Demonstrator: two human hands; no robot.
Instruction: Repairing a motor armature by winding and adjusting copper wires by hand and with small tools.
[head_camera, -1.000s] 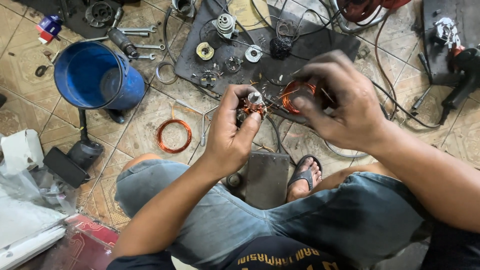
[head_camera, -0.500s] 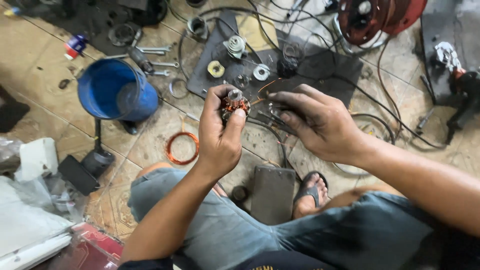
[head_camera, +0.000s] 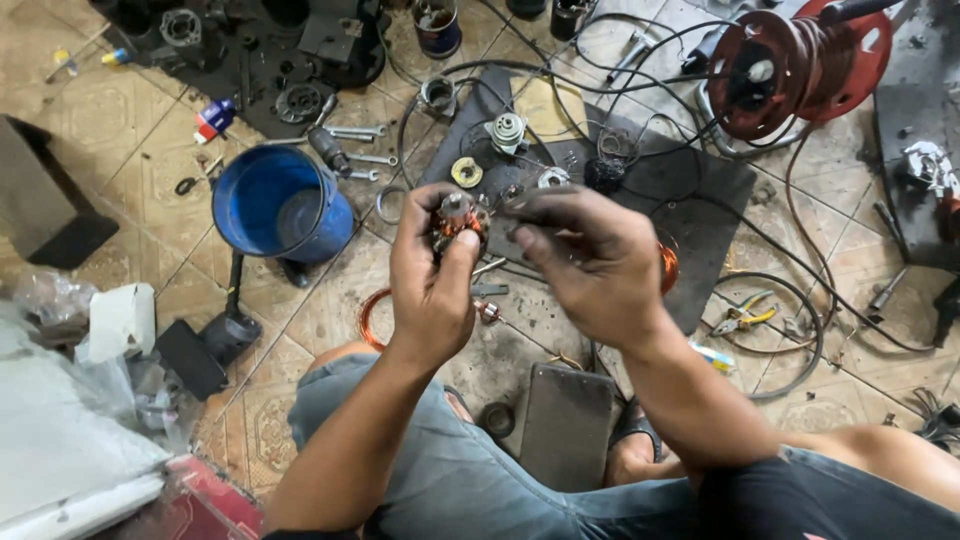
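Left hand (head_camera: 432, 285) grips one copper-wound armature (head_camera: 458, 218); right hand (head_camera: 590, 262) pinches a wire at it. One blue bucket (head_camera: 278, 205), three wrenches (head_camera: 352, 133) on the floor.

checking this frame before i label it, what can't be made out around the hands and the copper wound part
Head view only:
- Copper wound part: mostly covered by the left hand; its lower half is hidden.
- Right hand: seen from the back, so its fingertips and anything pinched in them are hidden.
- Copper wire coil on the floor: partly behind the left wrist.
- Red cable reel: cut off by the top edge.
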